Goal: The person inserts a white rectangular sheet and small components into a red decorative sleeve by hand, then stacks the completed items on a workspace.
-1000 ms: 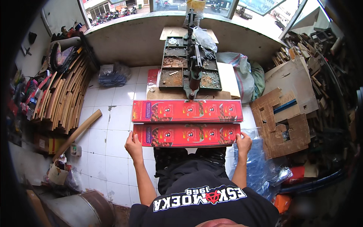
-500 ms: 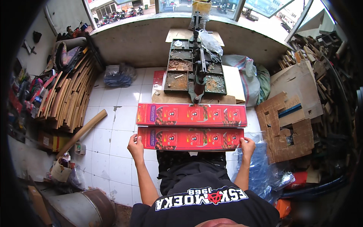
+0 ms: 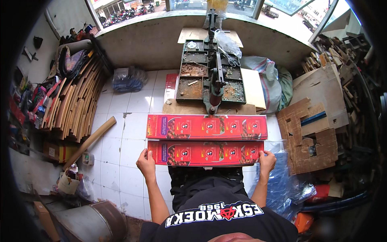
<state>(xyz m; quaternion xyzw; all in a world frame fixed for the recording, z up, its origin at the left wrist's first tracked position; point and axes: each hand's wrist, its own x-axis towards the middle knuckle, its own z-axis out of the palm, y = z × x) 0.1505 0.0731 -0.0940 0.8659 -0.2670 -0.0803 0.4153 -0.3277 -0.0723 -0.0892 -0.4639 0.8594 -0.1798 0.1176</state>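
Both ends of a long red printed panel (image 3: 205, 155) with food pictures are in my grip, above my lap. My left hand (image 3: 146, 163) pinches its left end, thumb on top. At the opposite end, my right hand (image 3: 267, 162) is closed with the thumb over the corner; the fingers beneath are hidden. A second, matching red panel (image 3: 197, 128) lies just beyond, its long edge almost meeting the first. Over that panel's far edge stands a dark green hand-lever press (image 3: 215, 90), its lower tip close to the edge.
A compartment tray (image 3: 190, 89) of small metal parts flanks the press, with scissors (image 3: 230, 59) on it. Flattened cardboard (image 3: 72, 99) leans at left near a cardboard tube (image 3: 90, 141). Cut boards (image 3: 310, 141) and clear plastic sheets (image 3: 278, 177) lie at right.
The whole view has shifted slightly, so press and panels sit a little lower in it. My hands keep the same hold on the near panel's ends.
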